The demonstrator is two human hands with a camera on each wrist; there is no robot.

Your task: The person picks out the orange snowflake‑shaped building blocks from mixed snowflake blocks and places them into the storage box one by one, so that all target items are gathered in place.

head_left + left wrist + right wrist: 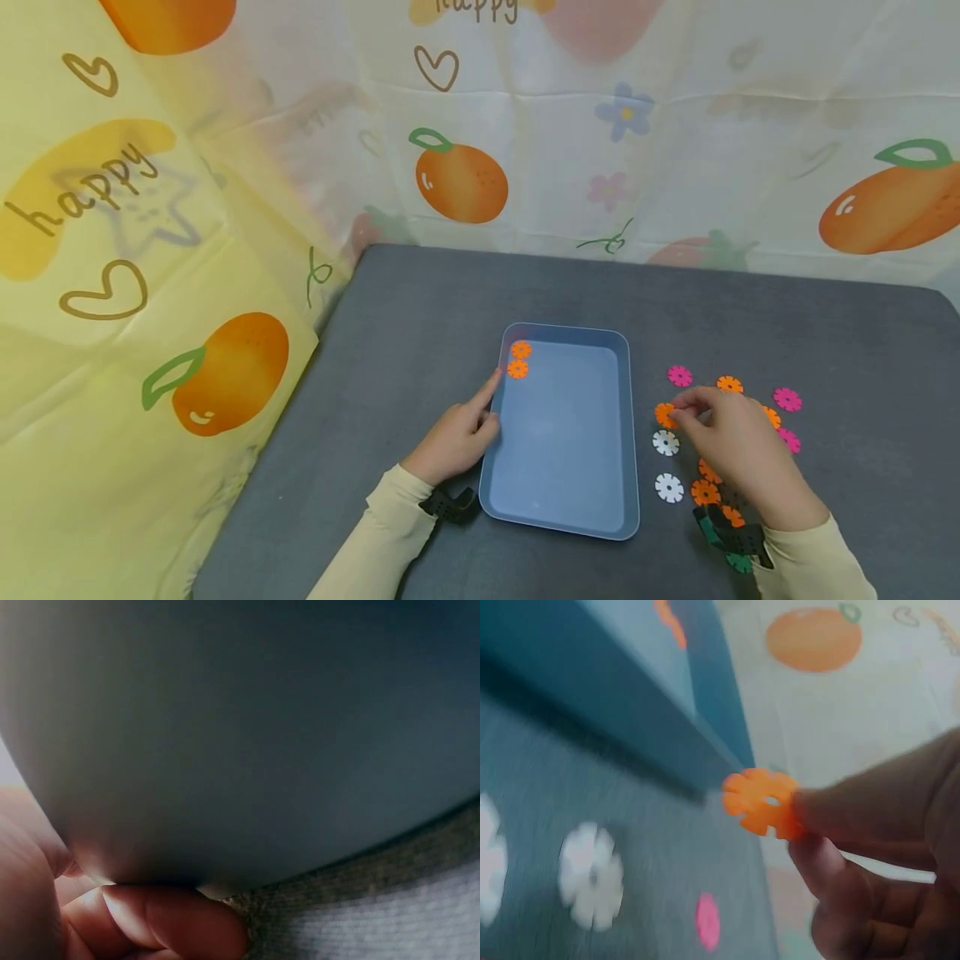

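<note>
Orange notched disc (759, 804): pinched by its rim between thumb and fingertip of your right hand (735, 437), to the right of the right edge of the blue tray (566, 442). Two white notched discs (666, 442) lie just nearer you; pink discs (679, 376) lie near the hand. Two tray-held orange discs (517, 368) sit touching at the far left corner. Your left hand (453, 437) is at the tray's left edge, index finger extended; cannot tell whether it grips. Printed curtain (540, 167) beyond the far edge of the bench (405, 333).
</note>
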